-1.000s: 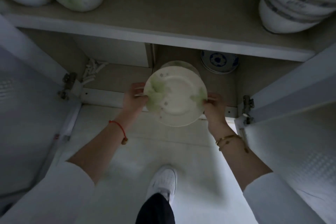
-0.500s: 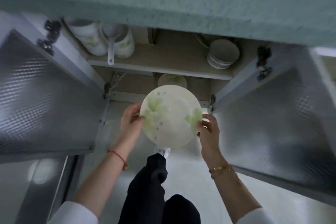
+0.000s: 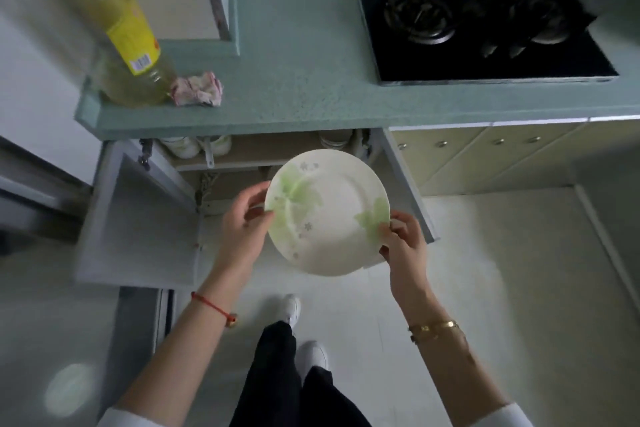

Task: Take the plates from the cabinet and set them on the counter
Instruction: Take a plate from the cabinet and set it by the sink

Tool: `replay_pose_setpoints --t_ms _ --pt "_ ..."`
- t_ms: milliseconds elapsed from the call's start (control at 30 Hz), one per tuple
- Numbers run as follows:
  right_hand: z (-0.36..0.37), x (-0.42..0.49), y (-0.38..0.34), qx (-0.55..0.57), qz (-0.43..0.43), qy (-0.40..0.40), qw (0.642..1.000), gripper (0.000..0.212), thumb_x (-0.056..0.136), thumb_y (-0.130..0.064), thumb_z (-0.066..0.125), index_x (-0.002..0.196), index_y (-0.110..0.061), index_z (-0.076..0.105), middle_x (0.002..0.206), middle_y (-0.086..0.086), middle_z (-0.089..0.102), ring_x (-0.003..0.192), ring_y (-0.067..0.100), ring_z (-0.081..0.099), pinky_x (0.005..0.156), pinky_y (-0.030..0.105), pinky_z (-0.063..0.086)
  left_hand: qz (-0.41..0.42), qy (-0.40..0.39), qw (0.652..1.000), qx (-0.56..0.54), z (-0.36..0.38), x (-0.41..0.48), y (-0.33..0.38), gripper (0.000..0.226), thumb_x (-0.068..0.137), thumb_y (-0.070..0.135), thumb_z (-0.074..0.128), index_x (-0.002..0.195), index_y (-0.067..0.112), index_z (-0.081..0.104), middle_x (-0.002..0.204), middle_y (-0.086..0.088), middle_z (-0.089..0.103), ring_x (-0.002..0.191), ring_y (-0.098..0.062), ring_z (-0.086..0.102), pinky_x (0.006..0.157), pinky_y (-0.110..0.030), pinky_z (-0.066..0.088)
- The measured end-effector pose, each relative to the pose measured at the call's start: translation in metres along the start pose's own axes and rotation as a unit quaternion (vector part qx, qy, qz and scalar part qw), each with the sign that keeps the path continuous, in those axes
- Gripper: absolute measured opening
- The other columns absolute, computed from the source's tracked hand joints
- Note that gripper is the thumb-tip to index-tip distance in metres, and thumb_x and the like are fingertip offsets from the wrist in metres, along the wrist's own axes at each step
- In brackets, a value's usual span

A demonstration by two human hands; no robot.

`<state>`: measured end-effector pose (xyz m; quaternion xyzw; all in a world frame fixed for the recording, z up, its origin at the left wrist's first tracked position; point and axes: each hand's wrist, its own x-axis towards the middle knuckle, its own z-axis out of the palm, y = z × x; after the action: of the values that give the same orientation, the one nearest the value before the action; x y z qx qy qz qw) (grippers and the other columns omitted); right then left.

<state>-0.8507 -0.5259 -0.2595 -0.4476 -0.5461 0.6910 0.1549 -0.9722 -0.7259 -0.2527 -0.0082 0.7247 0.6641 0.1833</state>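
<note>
A teal counter [image 3: 311, 87] is seen carrying a yellow-labelled bottle [image 3: 121, 35] with a crumpled cloth [image 3: 197, 88] just beside it, and a black stove [image 3: 485, 35] at the right. Below the counter's edge the cabinet [image 3: 242, 156] is shown open, with bowls [image 3: 180, 146] on its shelf. A white plate [image 3: 329, 215] printed with green leaves is held in front of the cabinet, above the floor. Its rim is pinched on one side by the left hand [image 3: 242, 229] and on the other by the right hand [image 3: 403, 246], thumbs on top. Both forearms are stretched forward, with a red cord [image 3: 211, 305] on the left wrist and a gold bracelet [image 3: 434, 326] on the right.

White sleeves [image 3: 119, 418], black trousers [image 3: 273, 374], white shoes [image 3: 291, 308], red cord [image 3: 211, 304], gold bracelet [image 3: 434, 326].
</note>
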Motion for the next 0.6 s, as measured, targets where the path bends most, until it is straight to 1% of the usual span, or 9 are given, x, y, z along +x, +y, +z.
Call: replay_pose_setpoints --t_ms 67,133,233,300,367,467,533,567,600 --pt "-0.017 -0.023 -0.026 0.017 -0.013 0.011 1.000 0.021 0.088 0.007 0.055 0.107 -0.002 0.058 0.091 0.013 0.056 0.084 0.025 0.054 0.070 0.038 0.043 0.024 -0.034 0.999 0.004 0.005 -0.017 0.025 0.047 0.082 0.003 0.064 0.112 0.039 0.067 0.121 0.002 0.070 0.112 -0.014 0.066 0.099 -0.040 0.054" --pt "-0.030 -0.044 -0.045 0.022 -0.034 0.032 0.999 0.019 0.089 0.006 0.055 0.104 -0.005 0.058 0.090 0.013 0.054 0.086 0.024 0.054 0.073 0.039 0.041 0.035 -0.070 0.997 0.009 0.010 -0.028 0.044 0.045 0.083 0.004 0.064 0.119 0.031 0.065 0.123 0.000 0.069 0.115 -0.019 0.065 0.101 -0.043 0.053" --pt "-0.047 -0.073 -0.064 0.063 -0.048 0.065 0.995 0.018 0.089 0.005 0.054 0.100 -0.010 0.059 0.087 0.013 0.054 0.083 0.023 0.054 0.067 0.036 0.042 0.037 -0.111 0.993 0.002 0.018 -0.043 0.067 0.044 0.079 0.011 0.065 0.117 0.034 0.065 0.120 0.003 0.072 0.112 -0.015 0.068 0.097 -0.038 0.055" --pt "-0.058 -0.092 -0.070 0.078 -0.054 0.093 0.991 0.018 0.089 0.003 0.056 0.098 -0.012 0.060 0.086 0.010 0.058 0.082 0.024 0.057 0.068 0.035 0.044 0.049 -0.138 0.989 0.006 0.025 -0.050 0.078 0.043 0.079 0.011 0.065 0.118 0.030 0.065 0.118 0.004 0.072 0.109 -0.011 0.069 0.095 -0.034 0.056" --pt "-0.068 -0.109 -0.072 0.095 -0.055 0.126 0.986 0.019 0.088 0.002 0.057 0.095 -0.015 0.062 0.083 0.005 0.061 0.082 0.023 0.059 0.069 0.035 0.046 0.053 -0.172 0.984 0.006 0.034 -0.056 0.086 0.043 0.084 0.004 0.064 0.122 0.024 0.064 0.120 0.000 0.071 0.110 -0.013 0.069 0.097 -0.036 0.056" --pt "-0.085 -0.130 -0.072 0.124 -0.063 0.178 0.974 0.021 0.086 0.001 0.059 0.091 -0.018 0.064 0.079 0.001 0.064 0.079 0.020 0.061 0.068 0.032 0.048 0.036 -0.232 0.972 0.009 0.049 -0.062 0.093 0.042 0.090 -0.002 0.063 0.122 0.025 0.064 0.120 0.001 0.071 0.114 -0.016 0.068 0.099 -0.042 0.055" --pt "-0.099 -0.139 -0.072 0.137 -0.072 0.217 0.964 0.020 0.085 0.002 0.059 0.093 -0.016 0.064 0.079 0.001 0.064 0.076 0.019 0.062 0.066 0.031 0.049 0.024 -0.272 0.962 0.017 0.065 -0.066 0.097 0.042 0.091 -0.002 0.062 0.126 0.022 0.062 0.120 0.002 0.071 0.114 -0.015 0.068 0.099 -0.041 0.055" --pt "-0.111 -0.145 -0.070 0.145 -0.076 0.247 0.955 0.020 0.085 0.002 0.059 0.092 -0.016 0.064 0.079 0.001 0.064 0.074 0.018 0.062 0.065 0.031 0.049 0.021 -0.299 0.954 0.025 0.079 -0.069 0.098 0.042 0.091 -0.002 0.062 0.127 0.021 0.062 0.120 0.002 0.071 0.114 -0.014 0.068 0.097 -0.038 0.056" --pt "-0.117 -0.147 -0.071 0.150 -0.078 0.260 0.951 0.020 0.085 0.003 0.059 0.090 -0.016 0.064 0.078 0.000 0.065 0.073 0.017 0.062 0.064 0.030 0.049 0.021 -0.309 0.950 0.025 0.087 -0.070 0.099 0.042 0.091 -0.002 0.063 0.126 0.020 0.062 0.120 0.001 0.071 0.114 -0.014 0.068 0.096 -0.035 0.056"
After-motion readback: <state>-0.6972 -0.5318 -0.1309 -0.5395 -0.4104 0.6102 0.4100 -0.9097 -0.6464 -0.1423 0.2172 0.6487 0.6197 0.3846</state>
